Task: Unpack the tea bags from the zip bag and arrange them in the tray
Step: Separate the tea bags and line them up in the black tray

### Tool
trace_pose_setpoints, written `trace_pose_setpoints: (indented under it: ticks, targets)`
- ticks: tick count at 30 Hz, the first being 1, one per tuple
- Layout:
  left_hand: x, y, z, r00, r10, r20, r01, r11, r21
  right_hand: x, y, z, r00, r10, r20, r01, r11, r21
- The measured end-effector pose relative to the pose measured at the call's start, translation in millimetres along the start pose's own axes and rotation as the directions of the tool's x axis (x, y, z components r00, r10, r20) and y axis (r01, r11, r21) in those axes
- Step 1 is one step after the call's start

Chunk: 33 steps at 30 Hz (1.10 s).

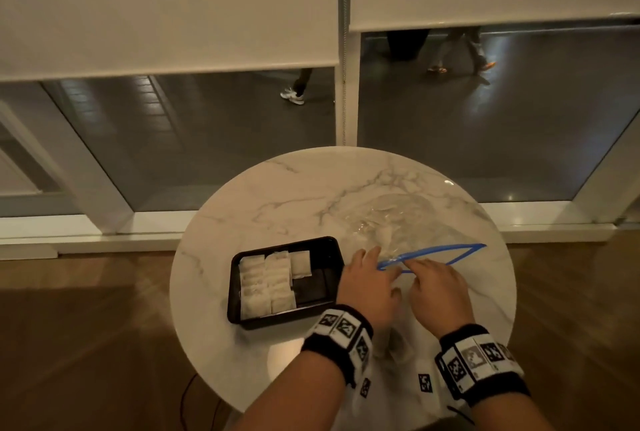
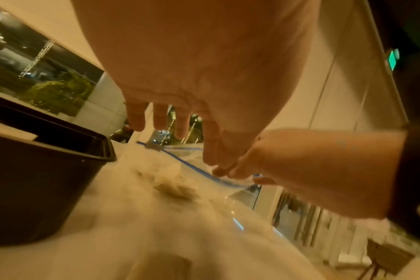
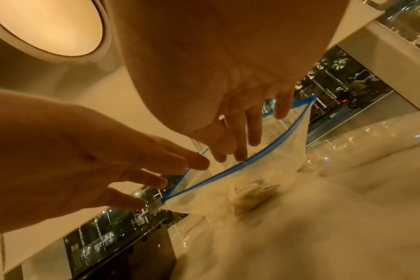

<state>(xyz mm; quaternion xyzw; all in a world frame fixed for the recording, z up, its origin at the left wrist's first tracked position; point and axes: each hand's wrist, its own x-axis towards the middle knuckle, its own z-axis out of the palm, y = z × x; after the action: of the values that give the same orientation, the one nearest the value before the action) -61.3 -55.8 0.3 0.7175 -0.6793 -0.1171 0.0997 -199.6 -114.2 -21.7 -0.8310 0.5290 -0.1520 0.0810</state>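
Clear plastic zip bag w/ blue zip strip [image 1: 433, 254] lies on round white marble counter [image 1: 277, 195], mouth gaping toward the person, w/ a few pale tea bags [image 3: 247, 191] inside near the opening. Left hand [image 1: 369, 286] has fingers loosely spread at the bag's left mouth corner; right hand [image 1: 438, 292] pinches the near zip edge w/ thumb + forefinger, other fingers relaxed. Black rectangular plastic tray [image 1: 332, 250] sits just left of the hands, white tea bags [image 1: 266, 283] in rows filling its left part.
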Motion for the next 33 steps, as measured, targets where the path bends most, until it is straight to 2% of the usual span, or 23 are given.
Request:
trace_pose_setpoints:
  ticks: [3,6,8,10,11,13,14,15,16,18,20,21,22,23,24,26,28,29,30,31,32,33]
  targets:
    - [13,2,1,0.996,-0.012,0.085,0.004,0.996,0.089,3,-5,-5,0.983,0.029,0.179,-0.017,0.998,-0.066]
    - [19,0,-1,0.992,-0.021,0.122,0.004,0.991,0.133,10,-8,-6,0.959,0.021,0.282,-0.008,0.999,-0.047]
    - [21,-2,-3,0.993,-0.027,0.112,0.012,0.992,0.128,17,-8,-3,0.929,0.014,0.369,-0.041,0.997,0.067]
    - [20,-3,-7,0.994,-0.026,0.105,0.012,0.992,0.129,29,-10,0,0.908,0.056,0.416,-0.181,0.946,0.267]
    - [19,-5,-9,0.995,-0.012,0.101,-0.003,0.989,0.147,36,-12,-1,0.905,0.133,0.404,-0.292,0.885,0.362]
    - [16,-8,-13,0.996,0.025,0.087,-0.042,0.98,0.196,51,-14,-7,0.854,0.307,0.419,-0.513,0.624,0.589]
    - [15,-10,-14,0.996,0.035,0.081,-0.052,0.976,0.213,58,-17,-13,0.827,0.362,0.431,-0.562,0.478,0.675]
    - [13,-11,-15,0.996,0.038,0.078,-0.055,0.975,0.217,66,-19,-18,0.813,0.386,0.436,-0.572,0.389,0.722]
    - [12,-12,-16,0.996,0.035,0.078,-0.051,0.976,0.211,72,-23,-24,0.815,0.403,0.416,-0.563,0.382,0.733]
    - [9,-14,-19,0.996,0.024,0.088,-0.039,0.984,0.172,77,-26,-30,0.823,0.421,0.381,-0.562,0.7,0.441]
    - [6,-16,-20,0.996,0.01,0.092,-0.022,0.991,0.129,84,-23,-33,0.849,0.417,0.325,-0.487,0.855,0.177]
    - [5,-18,-18,0.996,0.001,0.088,-0.011,0.994,0.111,88,-23,-29,0.854,0.384,0.35,-0.46,0.873,0.164]
    - [4,-20,-16,0.997,-0.005,0.08,-0.002,0.996,0.094,89,-23,-27,0.828,0.415,0.376,-0.532,0.792,0.298]
    - [4,-23,-13,0.998,-0.008,0.067,0.003,0.997,0.072,90,-22,-30,0.771,0.461,0.439,-0.636,0.589,0.499]
    - [4,-25,-10,0.999,-0.003,0.05,0.0,0.999,0.046,92,-22,-27,0.744,0.494,0.449,-0.65,0.383,0.656]
    - [4,-27,-7,1.0,0.026,0.014,-0.026,1.0,-0.001,100,-21,-13,0.653,0.518,0.553,-0.673,0.06,0.738]
    - [5,-26,-6,0.999,0.044,-0.021,-0.045,0.998,-0.047,101,-21,-10,0.596,0.513,0.618,-0.739,0.049,0.672]
    - [5,-25,-6,0.999,0.045,-0.03,-0.047,0.997,-0.067,94,-20,-15,0.581,0.499,0.643,-0.784,0.133,0.606]
    - [5,-25,-6,0.998,0.047,-0.035,-0.049,0.996,-0.071,86,-21,-19,0.54,0.489,0.685,-0.83,0.176,0.529]
    - [5,-24,-6,0.998,0.05,-0.04,-0.052,0.997,-0.059,81,-19,-22,0.533,0.475,0.7,-0.845,0.26,0.466]
    - [4,-25,-6,0.997,0.058,-0.046,-0.059,0.998,-0.037,77,-17,-25,0.531,0.424,0.733,-0.847,0.274,0.455]
    - [3,-25,-5,0.997,0.066,-0.05,-0.067,0.998,-0.02,80,-14,-22,0.567,0.373,0.735,-0.824,0.264,0.501]
